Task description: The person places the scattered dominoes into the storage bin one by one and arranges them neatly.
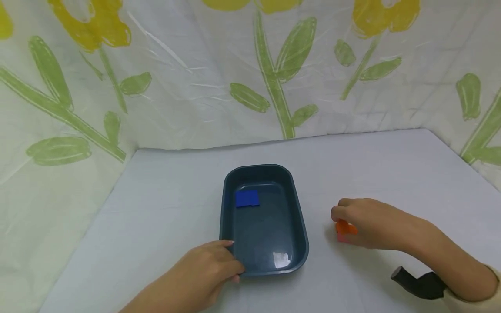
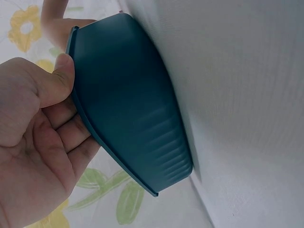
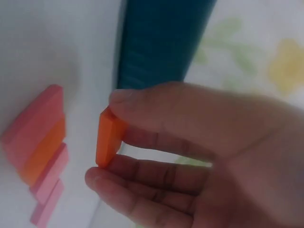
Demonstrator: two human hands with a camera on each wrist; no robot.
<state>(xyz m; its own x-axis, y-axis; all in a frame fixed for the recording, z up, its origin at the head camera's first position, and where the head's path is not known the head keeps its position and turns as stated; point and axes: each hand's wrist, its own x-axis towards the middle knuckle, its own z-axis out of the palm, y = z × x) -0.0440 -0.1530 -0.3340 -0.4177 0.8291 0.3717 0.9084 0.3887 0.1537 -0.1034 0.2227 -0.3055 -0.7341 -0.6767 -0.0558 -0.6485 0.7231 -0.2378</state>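
Observation:
A dark teal tray (image 1: 266, 237) lies on the white table, with blue flat pieces (image 1: 247, 198) inside near its far left. My left hand (image 1: 207, 269) grips the tray's near left rim, its thumb on one side and fingers on the other in the left wrist view. To the right of the tray, my right hand (image 1: 368, 221) pinches an orange block (image 3: 109, 137) between thumb and fingers. Beside that hand in the right wrist view, a pink block (image 3: 35, 116), another orange block (image 3: 45, 152) and thinner pink blocks (image 3: 50, 173) lie in a row on the table.
The white table (image 1: 168, 195) stretches out on both sides of the tray. A pale cloth with yellow flowers and green leaves (image 1: 188, 78) hangs behind it. A black wrist mount (image 1: 420, 282) sits on the right wrist, by a light sleeve.

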